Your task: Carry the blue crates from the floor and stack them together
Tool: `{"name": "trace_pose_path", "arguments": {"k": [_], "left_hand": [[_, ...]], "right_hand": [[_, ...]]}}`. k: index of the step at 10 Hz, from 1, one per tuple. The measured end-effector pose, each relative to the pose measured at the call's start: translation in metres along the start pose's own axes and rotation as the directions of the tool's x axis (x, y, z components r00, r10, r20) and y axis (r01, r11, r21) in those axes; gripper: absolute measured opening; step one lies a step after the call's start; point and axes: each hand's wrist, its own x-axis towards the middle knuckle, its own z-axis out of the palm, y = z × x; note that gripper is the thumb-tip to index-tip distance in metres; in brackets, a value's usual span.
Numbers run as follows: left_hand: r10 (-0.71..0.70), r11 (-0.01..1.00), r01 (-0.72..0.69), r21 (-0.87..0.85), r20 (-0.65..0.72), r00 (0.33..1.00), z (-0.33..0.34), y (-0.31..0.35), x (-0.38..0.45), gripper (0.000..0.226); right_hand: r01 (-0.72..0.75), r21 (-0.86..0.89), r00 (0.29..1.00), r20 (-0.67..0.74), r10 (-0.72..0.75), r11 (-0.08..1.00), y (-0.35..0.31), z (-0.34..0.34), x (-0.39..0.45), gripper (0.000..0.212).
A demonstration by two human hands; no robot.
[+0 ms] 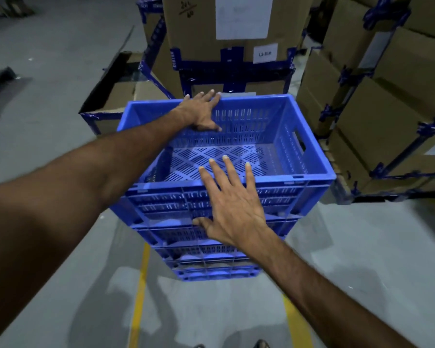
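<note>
The top blue crate [226, 146] sits on a stack of blue crates [211, 237] standing on the grey floor [48, 121], just in front of taped cardboard cartons [226, 46]. The left hand [202, 113] lies on the crate's far rim, fingers draped over the edge and thumb inside against the slotted wall, a loose hold and not a tight clasp. The right hand [232, 205] is spread flat and open over the near rim and front wall, gripping nothing. The step in hand looks like seating the top crate squarely: press evenly on both rims, check the corners line up with the crate below, and let go only once it stops rocking. By its front bands the stack seems about four crates high, though the lower ones blur together. Two hands show; several cartons stand behind and to the right, and two yellow lines [140, 285] mark the floor.
</note>
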Motion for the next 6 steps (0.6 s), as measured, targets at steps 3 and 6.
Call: {"name": "trace_pose_path", "arguments": {"k": [3,6], "left_hand": [[-0.003,0.995,-0.004,-0.102,-0.070,0.998,-0.008,-0.018,-0.039,0.112],[0.049,0.927,-0.154,-0.342,-0.296,0.954,0.004,-0.010,-0.172,0.072]], "right_hand": [[0.009,0.003,1.000,0.003,-0.009,1.000,0.001,0.000,0.000,0.100],[-0.032,0.174,0.992,-0.118,0.053,0.984,0.024,-0.004,-0.016,0.078]]}}
